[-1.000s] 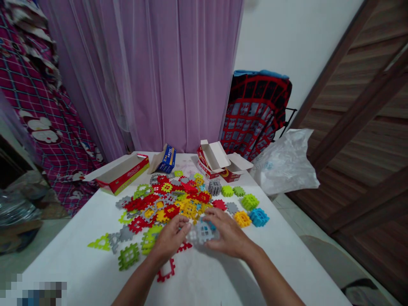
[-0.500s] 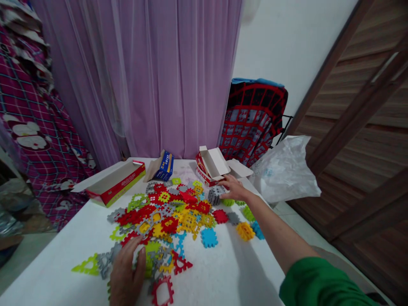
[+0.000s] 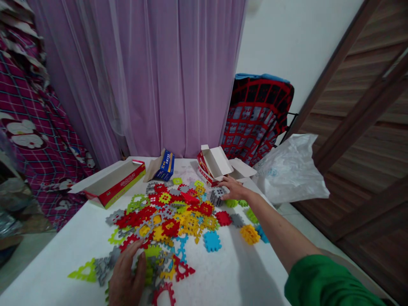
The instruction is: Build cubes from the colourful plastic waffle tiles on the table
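Right arm: I've got it stretched forward over the right side of the tabletop point(image 3: 79, 233), forearm slanting in from the lower right, green sleeve point(image 3: 321, 280) near the elbow. Right hand point(image 3: 235, 190) is palm down, fingers pointing left and forward onto the gray stack point(image 3: 217, 197). They're slightly spread and look to be at its right and top edge. Whether they grip it or just rest there, I can't tell.

Left hand point(image 3: 127, 272) is low in view, back of the hand up, fingers pointing away from me, beside the lime pieces point(image 3: 149, 272) at the near end of the pile point(image 3: 191, 223). Thumb and index stand moderately apart; I can't tell if anything is held below.

Gray stack sits right of the pile, just in front of the red box point(image 3: 214, 163).

Visibility: left wrist cut off by the bottom edge, sleeve runs out at lower right. Red frame point(image 3: 164, 293) also cropped at the bottom. Right forearm hides part of the blue stack point(image 3: 262, 234) and a lime stack point(image 3: 252, 216); the yellow stack point(image 3: 250, 234) is in plain sight. Second box point(image 3: 242, 169) is partly behind my right hand, flap showing. Pieces under the left palm: can't make them out.
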Demonstrator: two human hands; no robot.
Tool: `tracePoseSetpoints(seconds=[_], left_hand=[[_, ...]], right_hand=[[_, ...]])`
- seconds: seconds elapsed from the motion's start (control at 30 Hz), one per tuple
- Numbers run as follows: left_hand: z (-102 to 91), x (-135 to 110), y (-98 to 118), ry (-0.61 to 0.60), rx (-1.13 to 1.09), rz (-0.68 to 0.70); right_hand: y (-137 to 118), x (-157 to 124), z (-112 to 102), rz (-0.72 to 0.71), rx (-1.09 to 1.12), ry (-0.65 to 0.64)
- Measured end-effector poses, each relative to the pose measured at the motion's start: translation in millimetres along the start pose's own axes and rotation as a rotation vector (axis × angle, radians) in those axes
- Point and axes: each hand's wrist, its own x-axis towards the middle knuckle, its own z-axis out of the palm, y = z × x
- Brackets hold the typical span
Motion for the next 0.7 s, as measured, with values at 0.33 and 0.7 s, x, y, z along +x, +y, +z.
tracePoseSetpoints(seconds=[0.33, 0.7], left_hand=[[0.9, -1, -1, -0.031, -0.045, -0.055], [2.2, -2, -2, -0.047, -0.065, -0.079]], right_hand=[[-10, -4, -2, 0.063, -0.015, 0.015], [-16, -7, -3, 0.118, -0.026, -0.004]])
